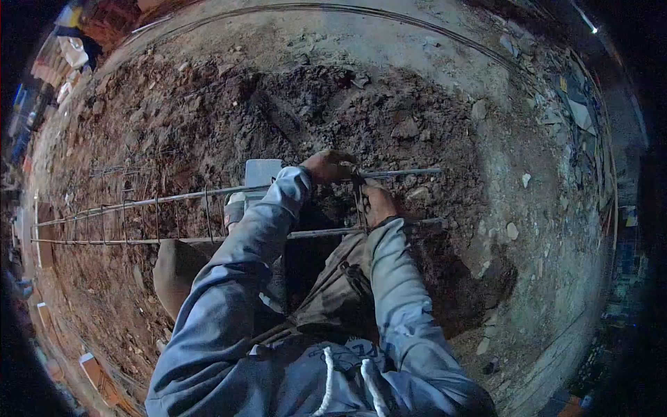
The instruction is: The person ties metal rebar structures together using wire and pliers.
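A long rebar cage of steel bars (410, 172) lies across in front of me, with bent wire stirrups (207, 215) spaced along its left part. My left hand (329, 167) is closed at the upper bar, its fingers at the top corner of a dark stirrup (360, 203). Just to the right and lower, my right hand (379, 203) has its fingers closed around the same stirrup, between the upper and lower bars. Whether a small tie wire is between the fingertips is too small to tell.
Under the cage stands a grey block or board (263, 169), partly behind my left sleeve. Dark loose soil (299, 104) and stones surround the cage. Bricks (97, 375) lie at lower left, thin long rods (333, 8) curve across the far ground, and debris (580, 111) lies at right.
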`<state>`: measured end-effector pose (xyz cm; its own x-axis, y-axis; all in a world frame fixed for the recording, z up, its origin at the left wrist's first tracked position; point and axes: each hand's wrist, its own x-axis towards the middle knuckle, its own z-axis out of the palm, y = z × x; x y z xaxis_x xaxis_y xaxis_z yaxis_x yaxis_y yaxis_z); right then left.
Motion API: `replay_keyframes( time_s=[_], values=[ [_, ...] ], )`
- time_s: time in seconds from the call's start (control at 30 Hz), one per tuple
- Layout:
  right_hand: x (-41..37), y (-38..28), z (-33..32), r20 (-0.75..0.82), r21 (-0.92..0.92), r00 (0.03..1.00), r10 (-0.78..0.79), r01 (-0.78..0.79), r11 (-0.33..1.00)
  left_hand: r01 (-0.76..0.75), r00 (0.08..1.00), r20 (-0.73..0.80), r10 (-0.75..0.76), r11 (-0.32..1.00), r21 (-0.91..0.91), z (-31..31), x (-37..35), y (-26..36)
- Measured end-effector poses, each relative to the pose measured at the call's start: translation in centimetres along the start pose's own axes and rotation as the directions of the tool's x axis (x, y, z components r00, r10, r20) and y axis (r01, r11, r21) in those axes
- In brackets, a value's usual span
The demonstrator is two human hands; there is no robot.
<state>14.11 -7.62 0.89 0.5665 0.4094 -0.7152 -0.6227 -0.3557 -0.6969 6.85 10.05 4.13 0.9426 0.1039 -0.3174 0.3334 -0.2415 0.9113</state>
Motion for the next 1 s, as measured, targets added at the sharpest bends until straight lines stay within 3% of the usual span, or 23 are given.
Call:
replay_keyframes(
  time_s=[0.03, 0.07, 0.17, 0.23, 0.27, 0.3, 0.37, 0.4, 0.5, 0.53, 0.6, 0.7, 0.73, 0.77, 0.8, 0.93, 1.0],
  values=[
    [2.2, 1.6, -0.8, -0.038, -0.082, 0.999, -0.03, 0.027, 0.996, -0.044, 0.998, 0.037, 0.046, 0.998, -0.046, -0.1, 0.0, -0.1],
    [2.2, 1.8, -1.1, 0.027, -0.004, 0.999, -0.026, 0.026, 1.0, -0.043, 0.998, 0.034, 0.044, 0.998, -0.05, 0.0, 0.8, -1.2],
    [-0.7, 0.0, 0.1, -0.023, -0.032, 1.0, 0.011, -0.012, 0.999, 0.038, 0.995, 0.098, -0.02, 0.981, -0.19, 0.5, 3.0, -4.4],
    [-2.6, -2.2, 1.0, -0.108, -0.313, 0.987, -0.119, 0.08, 0.946, 0.095, 0.984, 0.176, -0.022, 0.903, -0.418, -0.1, 2.2, -3.9],
    [-1.1, -1.8, 0.5, 0.074, -0.725, 0.888, -0.454, 0.36, 0.587, 0.091, 0.985, 0.173, -0.019, 0.903, -0.419, -0.2, 2.3, -3.5],
    [-0.9, -2.2, 0.8, 0.077, -0.728, 0.889, -0.452, 0.36, 0.583, 0.113, 0.991, 0.104, -0.087, 0.956, -0.272, -0.2, 1.6, -1.6],
    [-0.7, -3.6, 2.3, 0.138, -0.968, 0.874, -0.466, 0.219, 0.122, 0.138, 0.99, 0.021, -0.136, 0.984, -0.113, -0.6, 1.0, -0.1],
    [-3.8, -6.1, 3.6, 0.099, -0.975, 0.911, -0.4, 0.17, 0.145, 0.151, 0.988, 0.051, -0.146, 0.983, -0.104, -1.1, 0.9, 0.3],
    [-2.7, -7.6, 3.9, 0.077, -0.989, 0.934, -0.349, 0.117, 0.093, 0.143, 0.98, 0.167, -0.106, 0.964, -0.225, -0.9, 1.9, -1.5],
    [-2.3, -8.2, 3.9, 0.076, -0.99, 0.933, -0.352, 0.114, 0.087, 0.0, 0.993, 0.12, 0.011, 0.996, -0.091, -0.8, 1.8, -1.5],
    [-1.8, -8.9, 4.0, 0.096, -0.992, 0.955, -0.282, 0.115, 0.053, -0.133, 0.988, 0.089, 0.128, 0.99, 0.045, -0.8, 1.9, -1.8],
    [0.3, -8.4, 3.2, 0.151, -0.987, 0.953, -0.263, 0.161, 0.016, -0.057, 0.95, 0.234, 0.204, 0.856, -0.514, 0.2, 5.0, -7.0],
    [1.3, -8.1, 2.8, 0.272, -0.959, 0.935, -0.228, 0.245, -0.14, -0.056, 0.951, 0.234, 0.203, 0.855, -0.515, 0.1, 3.7, -4.9],
    [2.2, -7.9, 2.1, 0.383, -0.901, 0.907, -0.175, 0.325, -0.289, -0.052, 0.975, 0.184, 0.126, 0.932, -0.36, 0.2, 2.1, -2.7],
    [2.9, -8.1, 1.1, 0.773, -0.368, 0.628, 0.091, 0.56, -0.743, -0.035, 0.991, 0.119, 0.059, 0.98, -0.195, 0.1, 1.1, -1.0],
    [4.3, -7.7, 0.1, 0.833, -0.272, 0.542, 0.11, 0.575, -0.772, -0.137, 0.986, 0.091, 0.141, 0.989, -0.048, 1.1, 3.5, -5.7],
    [4.0, -7.8, 0.4, 0.802, -0.318, 0.59, 0.096, 0.556, -0.768, -0.195, 0.981, 0.061, 0.186, 0.924, 0.329, 1.7, 4.6, -6.5]
  ],
)
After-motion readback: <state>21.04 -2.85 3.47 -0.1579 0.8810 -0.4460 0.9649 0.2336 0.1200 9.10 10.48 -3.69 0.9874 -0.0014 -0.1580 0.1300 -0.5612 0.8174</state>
